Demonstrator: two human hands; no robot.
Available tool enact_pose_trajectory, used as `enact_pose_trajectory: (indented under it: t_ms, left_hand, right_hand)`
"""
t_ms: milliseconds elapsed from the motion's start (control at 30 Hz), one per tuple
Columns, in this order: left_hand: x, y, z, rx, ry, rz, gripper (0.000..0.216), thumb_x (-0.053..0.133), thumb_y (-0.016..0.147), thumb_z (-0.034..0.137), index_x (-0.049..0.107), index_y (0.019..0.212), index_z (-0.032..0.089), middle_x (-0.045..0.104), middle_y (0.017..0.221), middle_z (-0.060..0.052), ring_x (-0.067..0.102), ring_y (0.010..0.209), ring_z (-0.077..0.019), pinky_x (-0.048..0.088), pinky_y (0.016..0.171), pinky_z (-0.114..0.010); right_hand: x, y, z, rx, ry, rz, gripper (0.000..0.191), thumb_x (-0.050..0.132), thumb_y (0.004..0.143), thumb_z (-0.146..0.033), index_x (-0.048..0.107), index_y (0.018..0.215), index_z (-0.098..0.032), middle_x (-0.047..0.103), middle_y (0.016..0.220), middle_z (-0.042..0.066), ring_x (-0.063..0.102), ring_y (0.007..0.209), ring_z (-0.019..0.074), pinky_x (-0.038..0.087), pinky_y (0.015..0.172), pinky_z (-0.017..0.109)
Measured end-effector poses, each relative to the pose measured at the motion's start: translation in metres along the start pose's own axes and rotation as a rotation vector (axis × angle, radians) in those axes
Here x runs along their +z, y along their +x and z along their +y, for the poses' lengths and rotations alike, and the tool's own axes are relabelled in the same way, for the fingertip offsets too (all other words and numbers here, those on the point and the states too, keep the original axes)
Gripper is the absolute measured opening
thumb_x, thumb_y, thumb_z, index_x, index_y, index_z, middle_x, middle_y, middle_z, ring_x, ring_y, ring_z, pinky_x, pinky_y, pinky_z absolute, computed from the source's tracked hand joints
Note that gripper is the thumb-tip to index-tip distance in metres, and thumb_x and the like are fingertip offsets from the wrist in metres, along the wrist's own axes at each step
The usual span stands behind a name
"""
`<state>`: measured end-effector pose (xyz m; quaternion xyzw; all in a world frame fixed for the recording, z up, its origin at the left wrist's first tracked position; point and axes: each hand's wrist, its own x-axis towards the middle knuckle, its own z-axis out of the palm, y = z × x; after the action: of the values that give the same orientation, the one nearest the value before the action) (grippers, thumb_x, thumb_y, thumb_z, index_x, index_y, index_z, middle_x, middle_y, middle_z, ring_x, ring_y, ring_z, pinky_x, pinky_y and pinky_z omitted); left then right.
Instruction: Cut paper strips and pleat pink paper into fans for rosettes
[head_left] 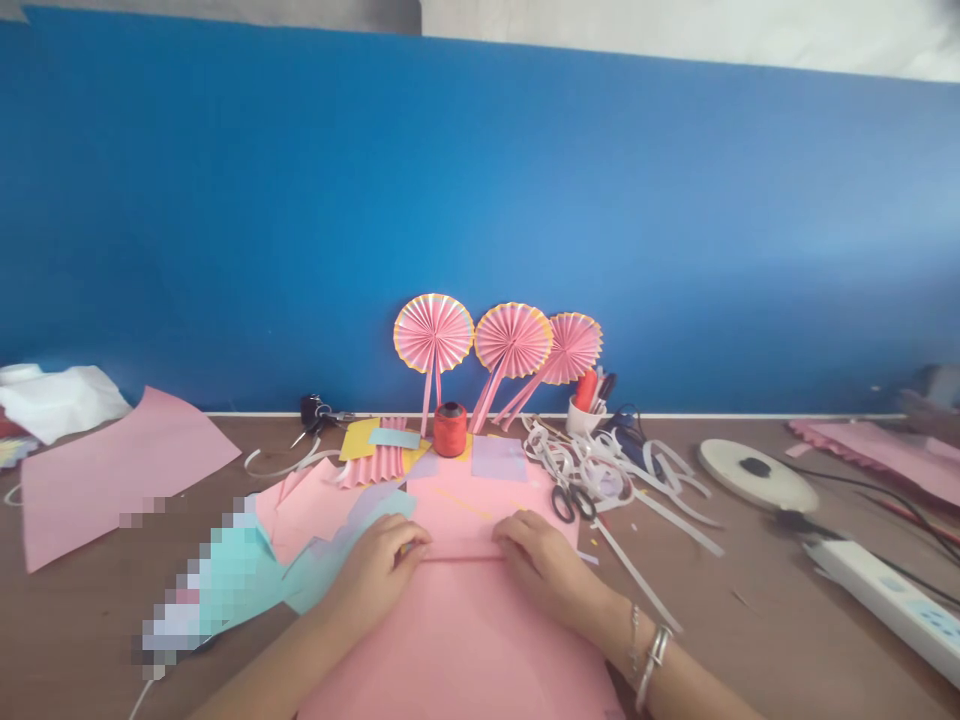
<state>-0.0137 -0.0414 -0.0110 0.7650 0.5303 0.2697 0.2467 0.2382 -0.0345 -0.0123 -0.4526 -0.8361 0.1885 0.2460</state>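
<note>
- Person's left hand (386, 560): its grip is grasping the left end of a narrow folded pink band (461, 550), fingertips pressing down on the paper.
- Right hand (536, 560): its grip is grasping the same band at the right end; silvery bracelets (654, 665) are circling this wrist.
- Band is lying straight across between the two hands, at the middle near part of the table (757, 620); a broad pink sheet (457, 640) is spreading from it toward the near edge.
- Left of the hands: aqua paper (307, 580) is lying beside the left forearm; a larger pink sheet, slightly curling, is resting at far left.
- Beyond the hands: a red thread spool (450, 432) is standing upright, with a lilac piece (499, 459) lying just right of it.
- Three pleated pink rosettes (433, 335) with hanging strips are leaning by the blue panel (300, 200).
- Right of the spool: dark-handled scissors (574, 503) are lying among curling white strips (611, 480); a white cup (583, 417) is holding pens.
- Far right: a round pale disc (757, 475) is lying flat; a white power strip (889, 600) is sitting nearer.
</note>
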Motion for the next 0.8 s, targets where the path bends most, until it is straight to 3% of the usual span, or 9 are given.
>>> enact_pose_trajectory:
  t_ms: [233, 800]
  left_hand:
    - [0.0039, 0.0027, -0.0022, -0.021, -0.016, 0.002, 0.029, 0.04, 0.088, 0.029, 0.066, 0.081, 0.02, 0.058, 0.084, -0.005, 0.059, 0.083, -0.021, 0.045, 0.076, -0.034]
    - [0.005, 0.0036, -0.0048, -0.035, -0.001, 0.022, 0.018, 0.043, 0.084, 0.024, 0.059, 0.076, 0.021, 0.058, 0.084, -0.004, 0.058, 0.078, -0.0198, 0.045, 0.072, -0.032]
  right_hand:
    - [0.0083, 0.004, 0.0065, 0.043, 0.025, 0.037, 0.023, 0.04, 0.089, -0.013, 0.062, 0.085, -0.019, 0.055, 0.083, 0.006, 0.055, 0.08, 0.0187, 0.045, 0.074, 0.032]
    - [0.0088, 0.0033, 0.0037, 0.039, 0.038, 0.075, 0.019, 0.043, 0.084, -0.007, 0.057, 0.078, -0.019, 0.053, 0.078, 0.003, 0.054, 0.075, 0.0168, 0.044, 0.07, 0.029]
